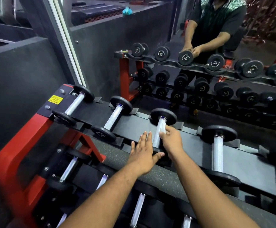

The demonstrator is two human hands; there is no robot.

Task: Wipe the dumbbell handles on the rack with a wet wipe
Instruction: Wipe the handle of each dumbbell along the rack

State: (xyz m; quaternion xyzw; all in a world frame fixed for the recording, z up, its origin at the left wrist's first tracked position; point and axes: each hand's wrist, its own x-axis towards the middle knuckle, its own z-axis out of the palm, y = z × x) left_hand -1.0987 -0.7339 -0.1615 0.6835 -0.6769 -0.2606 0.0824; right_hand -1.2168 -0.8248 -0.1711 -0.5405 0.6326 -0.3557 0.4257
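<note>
The third dumbbell (162, 116) from the left lies on the top shelf of the black and red rack (191, 150). Its silver handle (157, 139) is wrapped in a white wet wipe (161, 125). My right hand (171, 141) grips the wipe around the handle. My left hand (143, 154) lies flat with straight fingers on the near plate of that dumbbell, which it mostly hides.
Two dumbbells (114, 118) lie to the left on the shelf and another dumbbell (218, 152) to the right. Lower shelves hold several more. A mirror (199, 71) behind the rack reflects me and the rack. A grey wall (18, 76) stands at left.
</note>
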